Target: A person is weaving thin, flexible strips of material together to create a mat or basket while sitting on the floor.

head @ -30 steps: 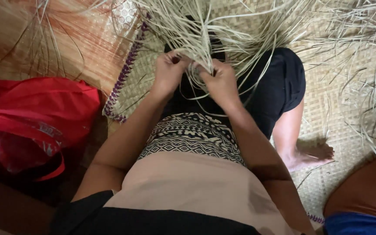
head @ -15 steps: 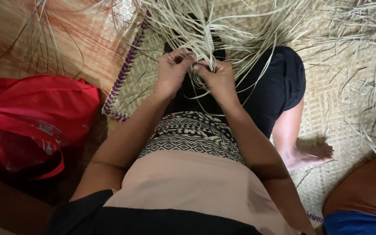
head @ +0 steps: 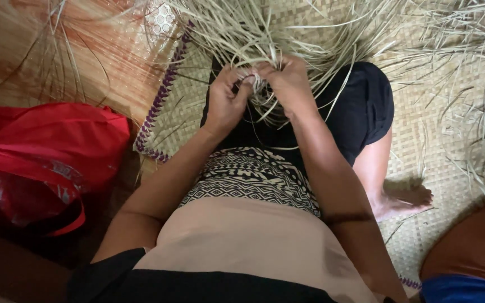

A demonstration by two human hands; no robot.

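Compared with the earlier frame, our left hand (head: 225, 101) and right hand (head: 288, 83) sit higher, further from our body and deeper in the pale straw strands (head: 265, 33). Both hands have fingers pinched together on a small knot of strands between them, above our lap. The strands are thin, flat and cream-coloured, fanning outward over the woven mat (head: 422, 140). A red bag (head: 46, 151) lies at left.
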